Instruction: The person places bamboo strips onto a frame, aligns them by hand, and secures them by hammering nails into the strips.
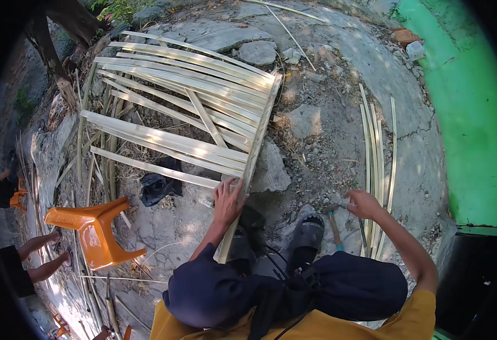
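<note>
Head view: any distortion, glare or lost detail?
Head view: fisheye blacks out the corners and bows the green surface at right; same view, dappled sun brightens patches on the pale strips, highlights shine on the orange chair, crumpled black plastic shows little detail, left hand looks fairly sharp.

Ahead of you and to the left, slats (pixel 163 136) lie side by side, their right ends along a long rail (pixel 261 130) at your left hand (pixel 227 201). A chair (pixel 96 235) is left of you, a bag (pixel 159 190) between it and the slats; loose strips (pixel 381 164) lie to your right.
</note>
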The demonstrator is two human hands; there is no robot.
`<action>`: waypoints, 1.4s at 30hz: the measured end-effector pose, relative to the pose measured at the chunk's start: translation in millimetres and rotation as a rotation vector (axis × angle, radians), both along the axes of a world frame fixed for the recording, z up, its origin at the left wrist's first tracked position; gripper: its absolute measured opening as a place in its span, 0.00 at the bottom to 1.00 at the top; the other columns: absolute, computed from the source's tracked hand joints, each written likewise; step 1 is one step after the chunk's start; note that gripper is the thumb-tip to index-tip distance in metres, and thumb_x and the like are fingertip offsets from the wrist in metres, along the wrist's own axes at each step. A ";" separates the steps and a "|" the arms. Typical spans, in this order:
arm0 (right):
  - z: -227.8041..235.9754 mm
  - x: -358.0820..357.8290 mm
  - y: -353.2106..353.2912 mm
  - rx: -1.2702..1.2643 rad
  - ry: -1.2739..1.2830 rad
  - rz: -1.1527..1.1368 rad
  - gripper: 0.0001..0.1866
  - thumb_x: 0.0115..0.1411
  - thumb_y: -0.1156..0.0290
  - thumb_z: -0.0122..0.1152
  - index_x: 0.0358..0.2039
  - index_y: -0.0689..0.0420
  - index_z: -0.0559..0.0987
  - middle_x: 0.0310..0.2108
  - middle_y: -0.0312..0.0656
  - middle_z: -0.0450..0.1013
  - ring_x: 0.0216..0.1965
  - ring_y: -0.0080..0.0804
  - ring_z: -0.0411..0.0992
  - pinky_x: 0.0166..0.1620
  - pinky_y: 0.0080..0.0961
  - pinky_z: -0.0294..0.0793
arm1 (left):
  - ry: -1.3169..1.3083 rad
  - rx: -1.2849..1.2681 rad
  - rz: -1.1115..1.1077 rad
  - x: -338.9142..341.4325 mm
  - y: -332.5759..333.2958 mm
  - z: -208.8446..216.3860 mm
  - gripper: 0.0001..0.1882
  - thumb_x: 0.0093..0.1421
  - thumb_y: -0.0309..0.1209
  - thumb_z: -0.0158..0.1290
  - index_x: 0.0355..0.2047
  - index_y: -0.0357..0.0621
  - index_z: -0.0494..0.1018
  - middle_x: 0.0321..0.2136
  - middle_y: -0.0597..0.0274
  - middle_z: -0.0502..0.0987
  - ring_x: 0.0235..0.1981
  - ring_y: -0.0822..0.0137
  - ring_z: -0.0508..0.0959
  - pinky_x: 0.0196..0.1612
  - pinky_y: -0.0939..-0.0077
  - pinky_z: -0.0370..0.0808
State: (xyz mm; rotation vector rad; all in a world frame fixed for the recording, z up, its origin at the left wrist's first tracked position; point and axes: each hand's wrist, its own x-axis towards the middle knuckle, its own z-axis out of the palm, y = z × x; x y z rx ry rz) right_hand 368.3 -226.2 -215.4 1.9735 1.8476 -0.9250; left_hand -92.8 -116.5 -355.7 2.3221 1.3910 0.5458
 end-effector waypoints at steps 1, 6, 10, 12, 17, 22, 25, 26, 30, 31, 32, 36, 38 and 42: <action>-14.8 10.7 -37.1 0.010 -0.004 -0.084 0.23 0.59 0.63 0.67 0.54 0.53 0.78 0.42 0.46 0.78 0.48 0.50 0.77 0.53 0.45 0.77 | 0.003 0.031 0.004 8.1 -2.3 -10.2 0.33 0.61 0.43 0.64 0.66 0.53 0.71 0.57 0.56 0.70 0.60 0.50 0.67 0.64 0.52 0.61; -93.5 -9.9 -165.7 0.178 -0.002 -0.304 0.26 0.57 0.66 0.68 0.56 0.56 0.76 0.47 0.49 0.75 0.50 0.51 0.76 0.52 0.44 0.77 | 0.029 0.109 -0.015 -0.9 -3.3 -19.7 0.30 0.60 0.42 0.65 0.63 0.58 0.74 0.55 0.59 0.71 0.59 0.51 0.69 0.63 0.53 0.62; -114.5 -30.1 -210.3 0.329 0.018 -0.567 0.24 0.58 0.71 0.67 0.56 0.56 0.77 0.52 0.50 0.72 0.55 0.53 0.73 0.56 0.44 0.75 | -0.039 0.055 -0.022 4.4 -1.5 -19.3 0.26 0.59 0.41 0.66 0.59 0.58 0.78 0.53 0.60 0.73 0.58 0.53 0.69 0.61 0.54 0.64; -121.2 -37.3 -218.2 0.363 0.046 -0.620 0.24 0.57 0.74 0.67 0.56 0.57 0.77 0.51 0.51 0.72 0.54 0.55 0.73 0.56 0.45 0.74 | -0.048 0.036 -0.017 4.4 -1.7 -17.0 0.26 0.58 0.40 0.67 0.58 0.58 0.78 0.52 0.61 0.73 0.58 0.53 0.70 0.60 0.54 0.64; -136.2 -46.1 -229.0 0.403 0.064 -0.649 0.23 0.54 0.73 0.70 0.52 0.59 0.77 0.49 0.51 0.71 0.51 0.56 0.73 0.54 0.46 0.73 | -0.082 -0.006 0.010 6.0 -0.9 -9.6 0.27 0.56 0.40 0.68 0.57 0.57 0.78 0.53 0.61 0.73 0.58 0.53 0.69 0.62 0.54 0.64; -140.7 -50.2 -224.1 0.443 0.017 -0.588 0.25 0.51 0.73 0.72 0.51 0.59 0.77 0.49 0.51 0.71 0.51 0.57 0.73 0.53 0.47 0.73 | -0.055 -0.003 -0.018 6.2 0.3 -0.8 0.34 0.52 0.43 0.70 0.59 0.55 0.75 0.54 0.59 0.74 0.60 0.51 0.68 0.64 0.51 0.61; -146.7 -49.7 -217.2 0.444 0.000 -0.600 0.27 0.49 0.73 0.73 0.52 0.58 0.77 0.49 0.51 0.70 0.51 0.57 0.72 0.53 0.48 0.73 | 0.011 -0.033 -0.035 2.5 1.9 -5.7 0.44 0.48 0.47 0.73 0.63 0.52 0.69 0.54 0.58 0.75 0.61 0.51 0.68 0.65 0.50 0.58; -148.4 -49.5 -216.0 0.470 0.022 -0.600 0.28 0.49 0.73 0.73 0.53 0.58 0.76 0.49 0.51 0.70 0.51 0.57 0.72 0.53 0.48 0.73 | 0.045 -0.077 -0.027 2.0 2.7 -5.6 0.50 0.46 0.49 0.74 0.66 0.50 0.65 0.54 0.57 0.76 0.61 0.52 0.68 0.65 0.49 0.56; -146.6 -54.3 -206.5 0.438 0.046 -0.618 0.29 0.49 0.73 0.73 0.53 0.57 0.76 0.49 0.50 0.70 0.51 0.56 0.72 0.52 0.49 0.72 | -0.046 -0.244 0.036 3.9 22.4 0.1 0.55 0.42 0.52 0.76 0.66 0.46 0.60 0.56 0.56 0.76 0.60 0.51 0.68 0.64 0.48 0.55; -144.1 -58.9 -203.5 0.453 -0.029 -0.604 0.28 0.49 0.74 0.72 0.53 0.57 0.76 0.49 0.50 0.70 0.51 0.56 0.72 0.52 0.48 0.72 | -0.031 -0.354 0.057 2.5 30.2 3.8 0.56 0.41 0.52 0.76 0.65 0.45 0.60 0.56 0.57 0.77 0.59 0.52 0.69 0.63 0.49 0.56; -139.6 -62.8 -196.6 0.470 -0.101 -0.587 0.28 0.49 0.74 0.71 0.53 0.57 0.76 0.50 0.50 0.69 0.51 0.56 0.72 0.53 0.48 0.72 | -0.015 -0.461 0.080 3.4 38.0 10.2 0.57 0.40 0.53 0.77 0.65 0.45 0.60 0.55 0.57 0.79 0.59 0.52 0.70 0.62 0.50 0.56; -114.7 -74.9 -140.0 0.641 -0.030 -0.516 0.25 0.51 0.76 0.69 0.52 0.57 0.77 0.45 0.49 0.71 0.48 0.53 0.74 0.51 0.45 0.73 | 0.087 -0.519 -0.018 5.3 56.8 19.0 0.54 0.41 0.59 0.75 0.62 0.44 0.65 0.53 0.55 0.80 0.58 0.52 0.71 0.62 0.47 0.56; -103.8 -83.2 -98.3 0.503 0.299 -0.441 0.23 0.54 0.76 0.67 0.52 0.59 0.77 0.40 0.48 0.75 0.43 0.49 0.77 0.48 0.41 0.77 | 0.065 -0.484 -0.018 3.1 58.0 16.6 0.44 0.47 0.57 0.72 0.57 0.45 0.70 0.51 0.56 0.81 0.58 0.52 0.72 0.62 0.45 0.55; -99.4 -115.9 -11.4 0.306 0.613 -0.313 0.21 0.59 0.74 0.66 0.54 0.61 0.77 0.37 0.48 0.79 0.39 0.44 0.80 0.45 0.38 0.80 | 0.042 -0.400 0.061 -27.9 64.5 -5.4 0.27 0.57 0.45 0.66 0.52 0.47 0.74 0.48 0.58 0.80 0.59 0.56 0.73 0.63 0.47 0.57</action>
